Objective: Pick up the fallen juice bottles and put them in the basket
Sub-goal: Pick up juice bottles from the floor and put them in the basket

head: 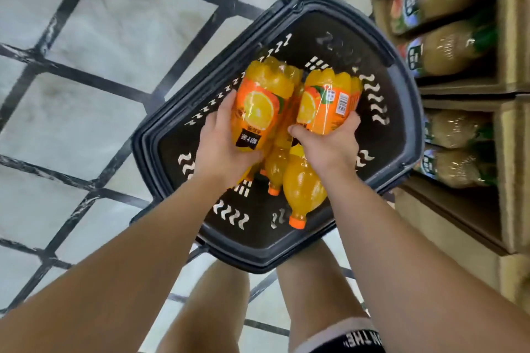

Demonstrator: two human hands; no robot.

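The left hand (222, 149) curls around the lower label of an orange juice bottle (259, 103), thumb across the front, fingers wrapped behind. The right hand (329, 143) grips a second orange juice bottle (327, 103) the same way, thumb pressed against its near side. Both bottles are held with their bases pointing away from the person and their caps hidden beneath the hands, side by side and almost touching, over the middle of the dark plastic basket (407, 129).

Beneath the right hand, a third bottle (302, 189) lies in the basket with its orange cap (297, 221) pointing toward the person. Between the two hands, a smaller-looking bottle (276, 169) shows its cap too; it seems to lie on the basket floor, though the hands cover most of it. How many more sit under the left hand cannot be told.

The basket rests on a pale floor (120, 23) crossed by dark lines, left of the left hand. To the right of the right hand, cardboard shelf trays (507, 135) hold green-capped bottles (447, 46) lying on their sides. The person's bare legs (209, 309) show below the basket's near rim.
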